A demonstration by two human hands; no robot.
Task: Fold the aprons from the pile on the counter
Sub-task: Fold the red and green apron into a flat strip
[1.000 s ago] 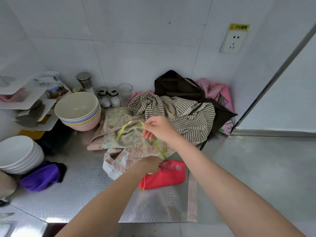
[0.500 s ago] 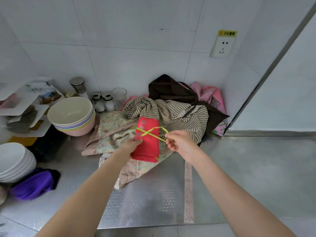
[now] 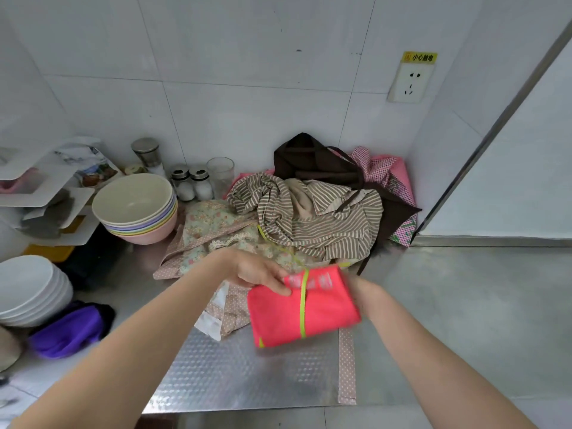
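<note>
The right hand (image 3: 360, 292) sits mostly behind the folded red apron (image 3: 301, 308), so whether it grasps the cloth cannot be told; the left hand (image 3: 258, 272) pinches the apron's upper left edge, fingers lying on top; the apron is a blurred, compact red rectangle held just above the table (image 3: 247, 376), a yellow-green tie (image 3: 304, 305) wrapped across its middle, pale lettering near its top unreadable; behind lies the pile of aprons (image 3: 309, 218), striped, floral and brown.
</note>
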